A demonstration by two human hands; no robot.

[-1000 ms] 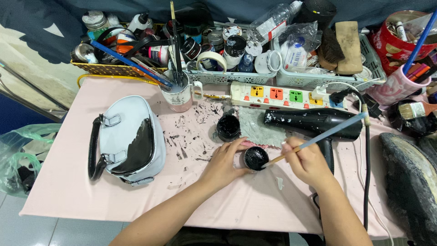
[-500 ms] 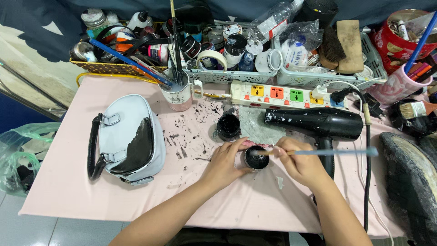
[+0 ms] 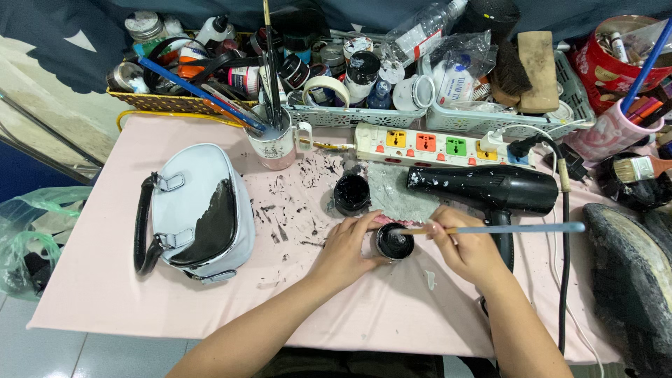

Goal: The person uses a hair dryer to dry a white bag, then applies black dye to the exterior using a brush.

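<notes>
Two hands meet over a small round jar of black paint (image 3: 394,241) near the middle of the pink counter (image 3: 105,294), seen from the head camera looking straight down. The left hand (image 3: 344,250) is curled loosely around the jar's left side, fingers touching its wall and steadying it on the counter. The right hand (image 3: 467,250) is closed in a pinch on a thin brush with a light blue handle (image 3: 518,228); the brush lies almost level, its handle running out to the right and its tip over the jar's open mouth. Whether the bristles touch the paint cannot be told. Just beyond the jar stands its black lid or a second black pot (image 3: 351,194), beside a grey smeared patch (image 3: 399,192) on the counter. A black hair dryer (image 3: 490,187) lies just past the right hand, its cord trailing down the right edge. Well to the left rests a pale blue handbag (image 3: 192,203) with a broad black painted area on its side. Behind it a white mug holding brushes (image 3: 273,143) stands near a white power strip (image 3: 434,143), with baskets of paint jars (image 3: 336,115) along the far edge.
</notes>
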